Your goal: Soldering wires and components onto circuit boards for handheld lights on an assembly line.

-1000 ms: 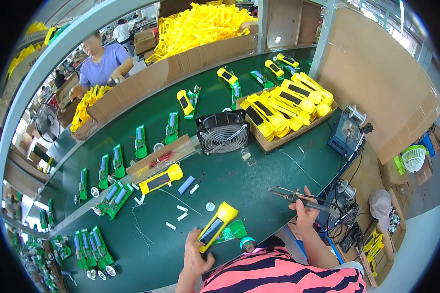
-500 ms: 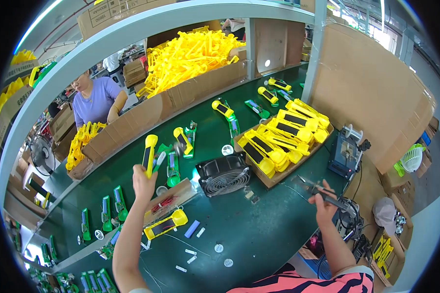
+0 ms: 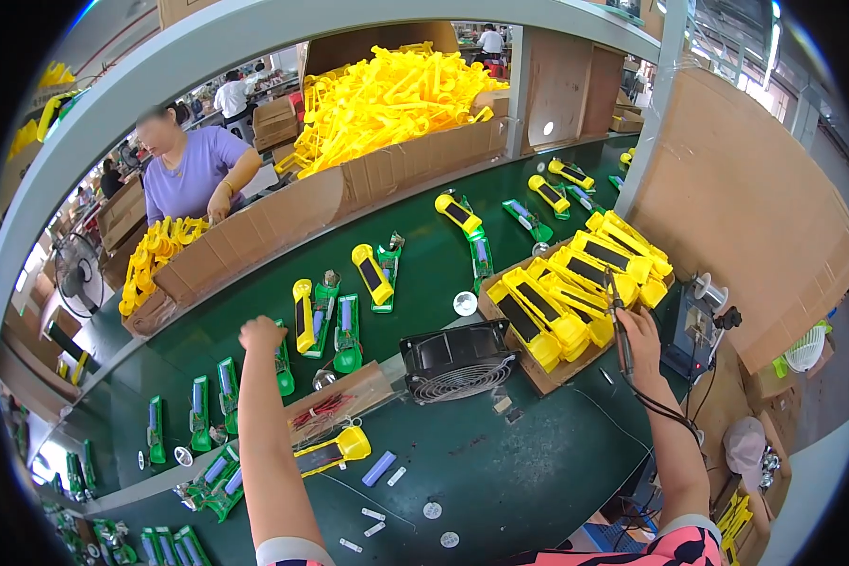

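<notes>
My left hand (image 3: 262, 334) reaches over the bench with its fingers curled. It is at the upper end of a green casing (image 3: 283, 366); whatever the fingers hold, if anything, is hidden. Just right of it, a yellow housing with a dark panel (image 3: 303, 317) lies beside green casings fitted with purple cells (image 3: 347, 330). My right hand (image 3: 640, 341) is closed around a soldering iron (image 3: 620, 325), tip upward. Behind the iron, a cardboard tray (image 3: 536, 374) is heaped with yellow housings (image 3: 575, 283). Another yellow housing (image 3: 349, 445) lies partly behind my left forearm.
A black fan (image 3: 457, 363) stands mid-bench, with a strip of cardboard holding red wires (image 3: 321, 411) to its left. The soldering station (image 3: 686, 330) sits at the right, its cable along my forearm. Beyond a cardboard barrier (image 3: 292, 212), a co-worker (image 3: 193, 170) handles yellow parts.
My left hand has let go of the yellow housing, now lying on the bench, and moved slightly left. My right hand has raised the soldering iron toward the tray. The view has shifted.
</notes>
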Tool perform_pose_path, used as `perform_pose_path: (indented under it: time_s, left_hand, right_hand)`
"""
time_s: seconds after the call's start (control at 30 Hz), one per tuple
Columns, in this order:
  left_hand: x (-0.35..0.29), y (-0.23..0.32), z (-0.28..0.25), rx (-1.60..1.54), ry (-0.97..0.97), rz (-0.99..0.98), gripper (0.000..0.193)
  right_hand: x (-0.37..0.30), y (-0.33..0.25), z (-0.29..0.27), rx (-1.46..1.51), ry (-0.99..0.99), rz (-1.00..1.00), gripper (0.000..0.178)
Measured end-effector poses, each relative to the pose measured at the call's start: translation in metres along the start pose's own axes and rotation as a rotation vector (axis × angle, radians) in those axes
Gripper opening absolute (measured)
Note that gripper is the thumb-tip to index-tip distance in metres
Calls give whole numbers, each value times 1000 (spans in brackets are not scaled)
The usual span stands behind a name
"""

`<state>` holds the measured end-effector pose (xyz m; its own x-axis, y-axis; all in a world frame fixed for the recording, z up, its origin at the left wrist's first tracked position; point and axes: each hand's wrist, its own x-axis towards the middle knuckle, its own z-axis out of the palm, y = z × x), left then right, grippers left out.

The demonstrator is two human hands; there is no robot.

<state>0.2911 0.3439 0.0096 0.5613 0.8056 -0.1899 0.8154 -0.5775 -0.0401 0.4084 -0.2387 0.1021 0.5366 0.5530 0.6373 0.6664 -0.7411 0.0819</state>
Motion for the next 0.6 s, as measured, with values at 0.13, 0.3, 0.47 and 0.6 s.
perform_pose_path:
  time_s: [0.13,0.3,0.47,0.6]
  left_hand:
    - [32,-15,59,-412,160,-117,68]
    - [1,-54,-12,-880,265,35,52]
    - [-158,-87,-120,-658,674,502,37]
    - [-290,-107,-92,-887,504,521,17]
  right_hand:
    - [-2,-7,12,177,-82,77,52]
    - [3,-14,1,376,36,197,48]
    - [-16,-38,-44,594,84,338,41]
    - [-69,-96,-69,817,93,434,37]
